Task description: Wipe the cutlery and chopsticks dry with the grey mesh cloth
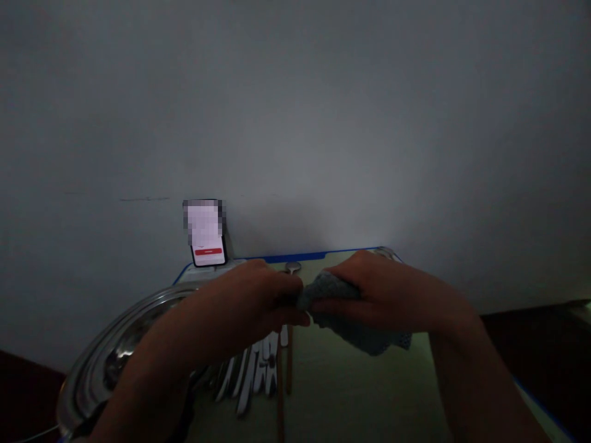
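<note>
Right of the round, silver metal item [87, 375], the right hand [388, 286] clasped a grey-blue cloth [364, 335], apparently keeping it bunched; the left hand [253, 292] curled, its grip unclear.

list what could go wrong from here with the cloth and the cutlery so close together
The loose end of the cloth hangs from the right hand, so it might catch the spoon or drag other cutlery.

The left forearm crosses over the rim of the round metalware; lowering it could knock that.

The phone stands propped up at the table's back edge, so a bump may topple it.
</note>
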The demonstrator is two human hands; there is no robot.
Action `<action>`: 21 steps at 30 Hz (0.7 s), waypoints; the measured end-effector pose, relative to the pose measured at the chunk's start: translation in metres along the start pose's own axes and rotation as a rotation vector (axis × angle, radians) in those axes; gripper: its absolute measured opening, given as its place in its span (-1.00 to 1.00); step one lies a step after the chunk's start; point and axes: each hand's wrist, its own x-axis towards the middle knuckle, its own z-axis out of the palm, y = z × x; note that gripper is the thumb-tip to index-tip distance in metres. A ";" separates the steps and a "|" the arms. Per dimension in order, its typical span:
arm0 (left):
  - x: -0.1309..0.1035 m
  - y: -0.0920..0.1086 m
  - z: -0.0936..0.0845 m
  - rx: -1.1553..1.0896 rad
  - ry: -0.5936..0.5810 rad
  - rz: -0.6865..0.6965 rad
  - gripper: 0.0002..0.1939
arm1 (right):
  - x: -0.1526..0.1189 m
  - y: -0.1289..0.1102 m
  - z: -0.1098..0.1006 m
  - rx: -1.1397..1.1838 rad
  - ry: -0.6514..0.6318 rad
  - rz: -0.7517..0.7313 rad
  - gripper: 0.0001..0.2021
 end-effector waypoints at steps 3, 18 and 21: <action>0.002 0.002 0.002 0.006 -0.021 -0.001 -0.87 | 0.004 -0.005 0.004 -0.014 -0.016 -0.024 -0.70; -0.009 -0.017 -0.014 -0.248 -0.045 -0.042 -0.82 | -0.008 0.023 -0.008 0.181 -0.092 0.043 -0.72; -0.008 -0.015 -0.013 -0.252 -0.018 -0.066 -0.81 | -0.012 0.026 -0.010 0.172 -0.070 0.082 -0.73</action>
